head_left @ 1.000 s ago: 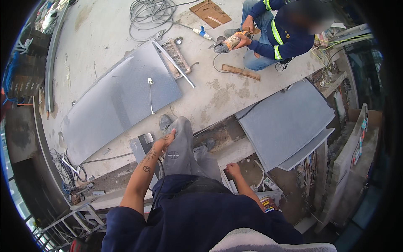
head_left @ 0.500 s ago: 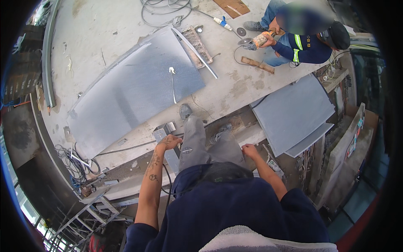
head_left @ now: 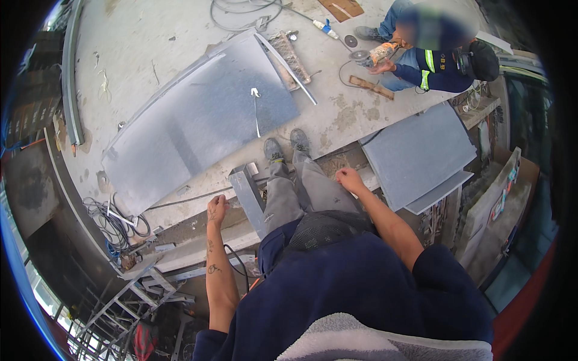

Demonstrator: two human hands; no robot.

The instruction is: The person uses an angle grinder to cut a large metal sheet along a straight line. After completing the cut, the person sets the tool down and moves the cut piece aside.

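My left hand (head_left: 218, 206) hangs beside my left leg with its fingers loosely curled in and no object showing in it. Nearest to it is a grey metal channel (head_left: 247, 195), apart from the fingers. In front of my right thigh is my right hand (head_left: 348, 178), also loosely closed, and nothing shows in it. Both feet stand on the concrete at the near edge of a large grey sheet (head_left: 205, 120). A white strip-like piece (head_left: 256, 96) lies on that sheet.
At the far right a crouching co-worker (head_left: 442, 66) holds an orange angle grinder (head_left: 380, 53). A loose disc (head_left: 350, 41) and a wood piece (head_left: 372, 87) lie nearby. Grey panels (head_left: 421, 156) sit to my right. Coiled cables (head_left: 111, 219) and a metal ladder-like frame (head_left: 141, 295) are at left.
My right foot has come forward beside the left one. My left hand has moved left, away from the metal channel; my right hand has risen slightly. The co-worker's near hand has shifted below the grinder.
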